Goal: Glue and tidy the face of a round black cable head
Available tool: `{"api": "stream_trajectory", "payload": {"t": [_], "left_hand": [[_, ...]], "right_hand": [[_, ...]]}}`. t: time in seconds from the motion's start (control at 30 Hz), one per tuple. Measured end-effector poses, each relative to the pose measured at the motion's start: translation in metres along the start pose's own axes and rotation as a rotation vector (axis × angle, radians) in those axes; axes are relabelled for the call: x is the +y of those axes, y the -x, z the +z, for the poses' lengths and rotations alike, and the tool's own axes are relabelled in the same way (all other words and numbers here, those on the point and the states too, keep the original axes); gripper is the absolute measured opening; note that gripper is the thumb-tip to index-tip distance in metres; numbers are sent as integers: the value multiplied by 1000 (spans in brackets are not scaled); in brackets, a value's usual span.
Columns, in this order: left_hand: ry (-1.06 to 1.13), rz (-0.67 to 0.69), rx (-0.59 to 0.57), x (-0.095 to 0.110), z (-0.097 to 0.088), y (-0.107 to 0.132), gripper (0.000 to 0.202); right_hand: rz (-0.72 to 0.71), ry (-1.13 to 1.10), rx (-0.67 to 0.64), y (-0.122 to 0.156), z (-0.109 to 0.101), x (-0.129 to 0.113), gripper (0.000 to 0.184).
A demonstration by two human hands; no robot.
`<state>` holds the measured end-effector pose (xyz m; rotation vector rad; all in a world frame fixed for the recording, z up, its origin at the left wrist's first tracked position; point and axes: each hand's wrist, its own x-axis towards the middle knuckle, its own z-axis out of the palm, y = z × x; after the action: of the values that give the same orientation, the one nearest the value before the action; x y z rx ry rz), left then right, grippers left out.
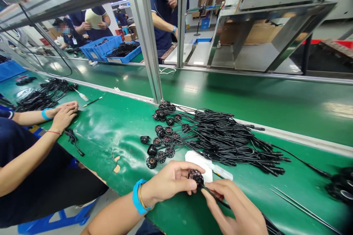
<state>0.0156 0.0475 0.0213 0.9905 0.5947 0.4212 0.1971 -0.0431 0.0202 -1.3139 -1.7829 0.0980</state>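
Left hand [173,181] bare; at the wrist, behind the grip, a broad, flat, bright-blue band [136,197], with a slim yellow-gold loop [141,195] alongside it on the hand side. Forearm bare farther back. Right hand [234,203] likewise bare; dark navy cloth [150,227] below the grip, toward the body, garment type unclear.

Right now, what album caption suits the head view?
Left hand holding a round black part, right hand at its cable.

Green workbench [129,117], metal post [145,40], blue stool [55,223]
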Motion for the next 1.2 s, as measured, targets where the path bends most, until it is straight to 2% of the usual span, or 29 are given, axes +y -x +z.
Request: {"api": "stream_trajectory", "payload": {"t": [0.13,0.43,0.57,0.7,0.77,0.83,0.97,1.07,1.13,1.2], "left_hand": [[5,16,18,2,2,0,54],[-108,15,137,2,10,1,45],[-91,34,77,4,10,4,38],[-90,101,37,3,8,6,35],[-86,103,51,0,8,6,35],[-80,69,65,-3,7,7,35],[-104,-6,58,-7,4,10,37],[-127,-47,25,-10,1,12,51],[-123,-80,26,-14,0,11,62],[-109,-106,55,-20,-1,10,71]], "right_hand": [[18,-39,18,2,-4,0,8],[3,-91,-64,3,0,0,14],[37,-189,-54,-1,0,-4,12],[143,-275,-102,0,-2,-3,7],[196,-293,-179,0,-7,5,5],[244,-254,-231,0,-13,19,11],[346,87,-169,3,-21,58,27],[381,246,-285,8,-19,80,31],[410,243,-383,12,-16,86,29],[424,232,-428,17,-14,89,28]]}}
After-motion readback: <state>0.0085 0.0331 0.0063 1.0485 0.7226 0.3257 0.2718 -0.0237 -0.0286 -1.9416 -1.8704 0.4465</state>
